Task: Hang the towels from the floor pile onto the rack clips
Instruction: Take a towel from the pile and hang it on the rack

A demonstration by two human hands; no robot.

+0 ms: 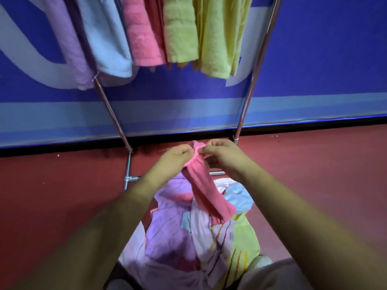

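Both hands pinch the top edge of a pink towel (204,189), the left hand (171,162) on its left side and the right hand (222,158) on its right. The towel hangs over the mixed pile (188,237) on the red floor (52,195). Farther off, lilac, blue, pink and yellow-green towels hang from the metal rack (249,97).

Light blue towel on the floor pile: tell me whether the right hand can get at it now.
Probably not yet: the right hand pinches the pink towel with the left hand. Otherwise the light blue towel lies uncovered nearby.
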